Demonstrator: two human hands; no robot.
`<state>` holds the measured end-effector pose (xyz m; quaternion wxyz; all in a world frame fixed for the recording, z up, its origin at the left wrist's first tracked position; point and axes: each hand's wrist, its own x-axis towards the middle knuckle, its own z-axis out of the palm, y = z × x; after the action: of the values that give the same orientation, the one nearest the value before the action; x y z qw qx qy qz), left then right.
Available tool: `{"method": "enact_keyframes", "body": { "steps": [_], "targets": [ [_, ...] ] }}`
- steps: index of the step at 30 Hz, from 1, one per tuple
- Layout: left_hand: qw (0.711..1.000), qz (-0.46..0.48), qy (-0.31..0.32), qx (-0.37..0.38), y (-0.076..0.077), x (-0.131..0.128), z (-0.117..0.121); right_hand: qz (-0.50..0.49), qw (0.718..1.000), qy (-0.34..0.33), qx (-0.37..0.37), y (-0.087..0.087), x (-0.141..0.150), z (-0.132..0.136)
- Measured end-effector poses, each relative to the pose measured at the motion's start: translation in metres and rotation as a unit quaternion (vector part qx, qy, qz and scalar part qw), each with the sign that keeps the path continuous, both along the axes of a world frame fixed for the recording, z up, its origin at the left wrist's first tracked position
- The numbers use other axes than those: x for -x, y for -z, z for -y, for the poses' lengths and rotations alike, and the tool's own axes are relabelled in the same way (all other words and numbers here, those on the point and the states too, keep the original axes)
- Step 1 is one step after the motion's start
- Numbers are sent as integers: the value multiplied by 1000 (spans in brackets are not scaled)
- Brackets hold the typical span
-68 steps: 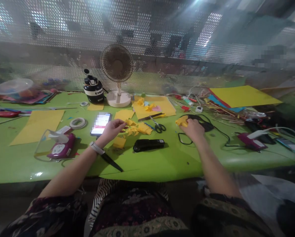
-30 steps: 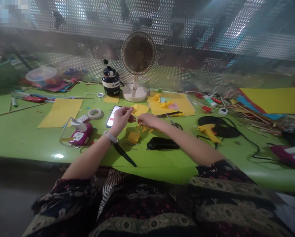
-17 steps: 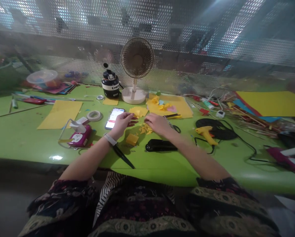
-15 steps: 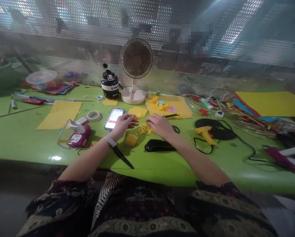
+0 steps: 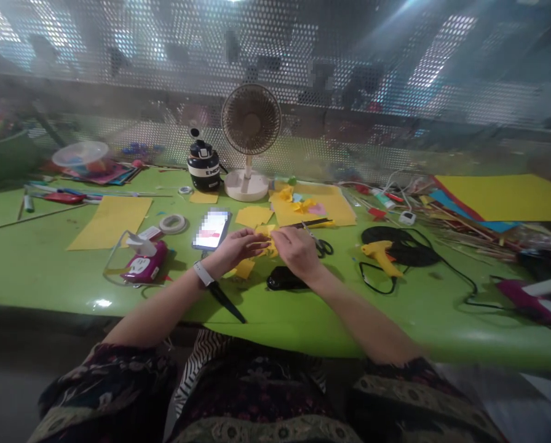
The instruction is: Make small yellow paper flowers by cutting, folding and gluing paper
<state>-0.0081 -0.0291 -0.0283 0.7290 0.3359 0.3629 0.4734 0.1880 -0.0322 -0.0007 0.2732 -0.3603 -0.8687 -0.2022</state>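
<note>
My left hand (image 5: pixel 235 247) and my right hand (image 5: pixel 296 248) meet above the green table (image 5: pixel 303 307), fingers pinched together on a small yellow paper piece (image 5: pixel 265 231). More yellow paper scraps (image 5: pixel 245 268) lie just under my hands. A black stapler (image 5: pixel 280 280) sits right below my right hand. A lit phone (image 5: pixel 211 229) lies just left of my left hand. A white watch is on my left wrist.
Scissors (image 5: pixel 320 245) and a yellow glue gun (image 5: pixel 379 253) with its black cord lie to the right. A small fan (image 5: pixel 249 140) and a black jug (image 5: pixel 203 167) stand behind. Yellow paper sheets (image 5: pixel 112 220), a tape roll (image 5: pixel 173 223) and a pink device (image 5: pixel 142 266) are at left.
My right hand left the glue gun at the right and came over to my left hand. Both hands then drew together and lifted a yellow paper piece off the scraps.
</note>
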Motion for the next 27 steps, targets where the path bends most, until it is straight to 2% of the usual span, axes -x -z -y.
{"method": "enact_keyframes", "body": {
  "steps": [6, 19, 24, 27],
  "targets": [
    [999, 30, 3, 26, -6, -5, 4, 16, 999, -3, -31, 3, -2, -1],
    [997, 68, 7, 37, -4, -2, 3, 24, 999, -21, -43, -1, -4, 1],
    [997, 65, 24, 21, 2, 2, -1, 8, 999, -32, 3, -1, -4, 0],
    [999, 34, 24, -10, 0, 3, 1, -40, 998, -39, 27, -2, -4, 2]
  ]
}}
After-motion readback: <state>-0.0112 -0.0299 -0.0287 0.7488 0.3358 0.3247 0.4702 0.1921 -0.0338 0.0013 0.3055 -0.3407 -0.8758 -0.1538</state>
